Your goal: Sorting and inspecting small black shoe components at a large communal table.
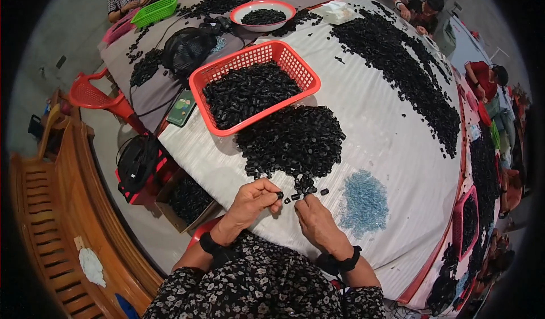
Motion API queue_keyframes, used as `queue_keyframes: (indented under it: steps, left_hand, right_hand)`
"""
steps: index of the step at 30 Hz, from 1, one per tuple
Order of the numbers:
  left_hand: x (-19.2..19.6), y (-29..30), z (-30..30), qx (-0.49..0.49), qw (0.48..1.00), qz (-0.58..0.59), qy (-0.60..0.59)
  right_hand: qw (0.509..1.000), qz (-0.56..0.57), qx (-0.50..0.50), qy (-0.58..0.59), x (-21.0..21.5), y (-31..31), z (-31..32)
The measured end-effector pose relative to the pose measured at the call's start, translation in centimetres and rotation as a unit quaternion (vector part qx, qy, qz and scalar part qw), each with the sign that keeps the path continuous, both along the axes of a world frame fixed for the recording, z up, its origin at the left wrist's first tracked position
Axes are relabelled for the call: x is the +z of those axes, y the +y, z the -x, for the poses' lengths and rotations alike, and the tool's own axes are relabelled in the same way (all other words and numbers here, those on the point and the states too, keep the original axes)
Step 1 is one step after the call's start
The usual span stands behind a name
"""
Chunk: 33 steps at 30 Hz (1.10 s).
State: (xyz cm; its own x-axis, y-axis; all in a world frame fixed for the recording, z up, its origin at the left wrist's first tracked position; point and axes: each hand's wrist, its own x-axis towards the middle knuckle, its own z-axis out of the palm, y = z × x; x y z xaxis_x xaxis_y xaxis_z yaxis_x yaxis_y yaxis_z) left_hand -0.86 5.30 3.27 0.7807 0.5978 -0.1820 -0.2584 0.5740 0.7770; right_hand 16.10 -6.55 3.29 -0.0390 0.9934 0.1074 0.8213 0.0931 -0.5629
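Observation:
Between the thumb and fingers of my left hand (256,201) is a small black cap (280,195), its round end facing right. My right hand (318,219) is closed in a pinch just to the right, low over the cloth; whatever its fingertips hold is hidden. Several loose black caps (324,192) lie around the fingertips, apart from one another. Just beyond both hands spreads a big heap of the same black caps (295,140). A pile of thin, clear-blue small pieces (364,202) lies to the right of my right hand.
A red plastic basket (311,83) full of black pieces stands behind the heap, with a green phone-like object (181,109) beside it. Farther off are a red-rimmed white basin (234,17), a long spread of black pieces (392,63), and other people working around the cloth-covered table (363,137).

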Motion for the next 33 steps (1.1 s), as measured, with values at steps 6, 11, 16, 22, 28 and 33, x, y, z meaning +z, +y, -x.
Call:
queue_keyframes:
  steps: [6, 11, 16, 22, 28, 33]
  left_hand:
    - [-0.2, -0.5, -0.2, -0.026, 1.000, -0.003, 0.015]
    - [0.1, -0.8, -0.6, -0.049, 0.998, -0.013, 0.025]
    - [0.2, -1.2, -0.9, -0.070, 0.997, -0.030, 0.014]
    - [0.8, -1.8, -1.1, -0.094, 0.993, -0.051, 0.045]
    - [0.4, -1.9, -0.8, -0.116, 0.989, -0.076, 0.042]
    - [0.8, -2.1, -1.1, -0.102, 0.988, -0.103, 0.046]
  right_hand:
    - [0.989, -0.001, -0.037, 0.141, 1.7, -0.2, 0.0]
    - [0.958, 0.026, -0.045, 0.284, 2.9, -0.1, -0.6]
    - [0.867, 0.050, -0.101, 0.485, 3.1, -0.4, -0.1]
    - [0.821, 0.069, -0.075, 0.562, 3.4, -0.3, 0.1]
    - [0.858, 0.099, -0.068, 0.499, 3.6, -0.4, -0.2]
    - [0.864, 0.134, -0.068, 0.480, 3.7, -0.4, -0.4]
